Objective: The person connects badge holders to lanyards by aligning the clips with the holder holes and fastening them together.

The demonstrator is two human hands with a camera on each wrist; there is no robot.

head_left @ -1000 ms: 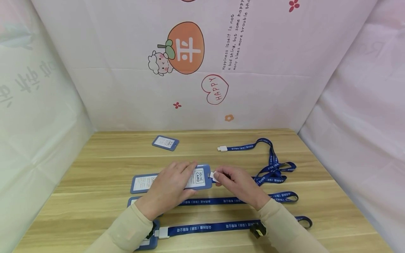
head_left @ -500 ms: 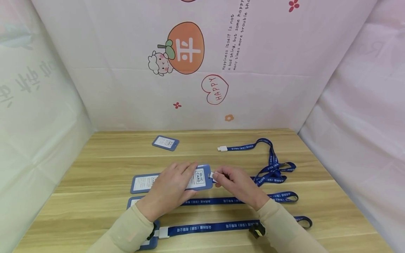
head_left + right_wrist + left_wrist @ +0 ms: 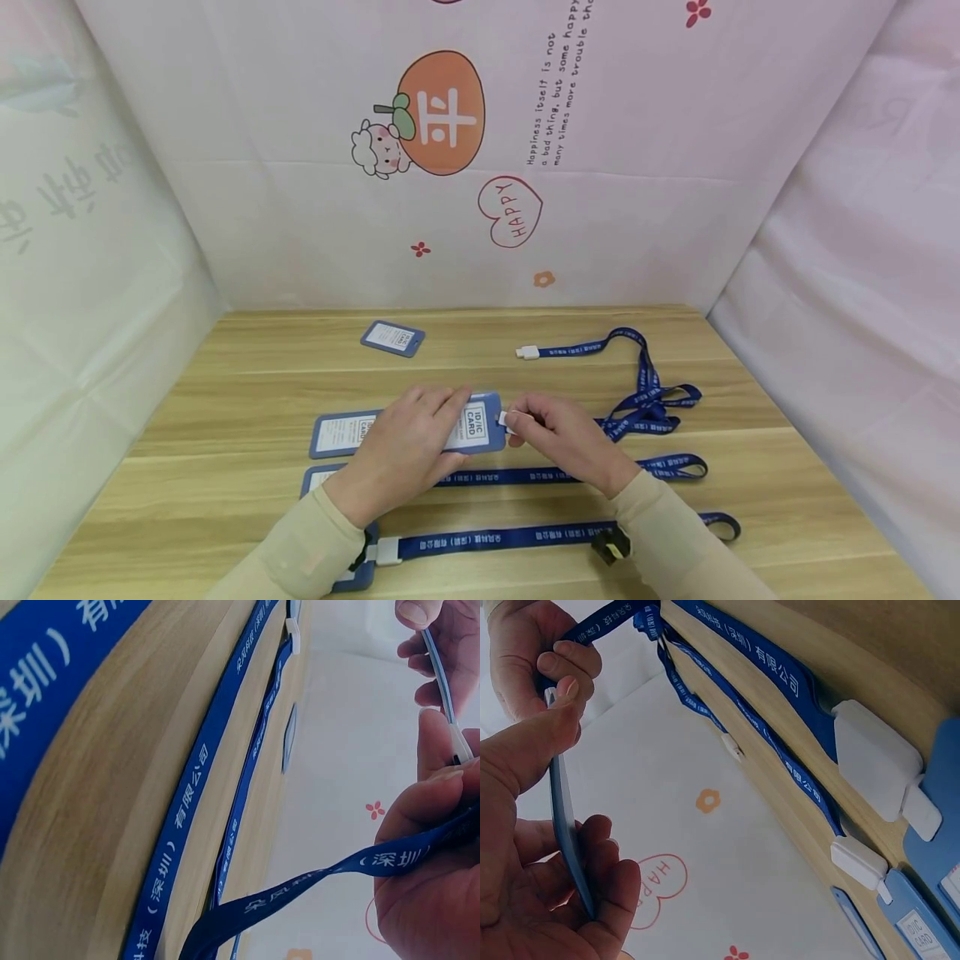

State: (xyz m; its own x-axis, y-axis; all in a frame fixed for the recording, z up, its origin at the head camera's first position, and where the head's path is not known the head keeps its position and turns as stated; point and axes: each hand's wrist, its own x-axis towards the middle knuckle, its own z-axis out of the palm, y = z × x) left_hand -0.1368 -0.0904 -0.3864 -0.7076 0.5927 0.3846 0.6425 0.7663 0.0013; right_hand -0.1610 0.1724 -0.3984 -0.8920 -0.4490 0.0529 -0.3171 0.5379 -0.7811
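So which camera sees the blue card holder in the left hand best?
The head view: the blue ID card holder faces it, its "ID/IC CARD" print readable, though the left hand covers part. The left wrist view shows it edge-on; the right wrist view, only a thin edge.

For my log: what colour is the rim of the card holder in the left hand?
Blue; the card holder's rim shows best in the head view.

Cloth walls (image 3: 637, 233) around a wood-grain tabletop (image 3: 225, 375) suggest a booth.
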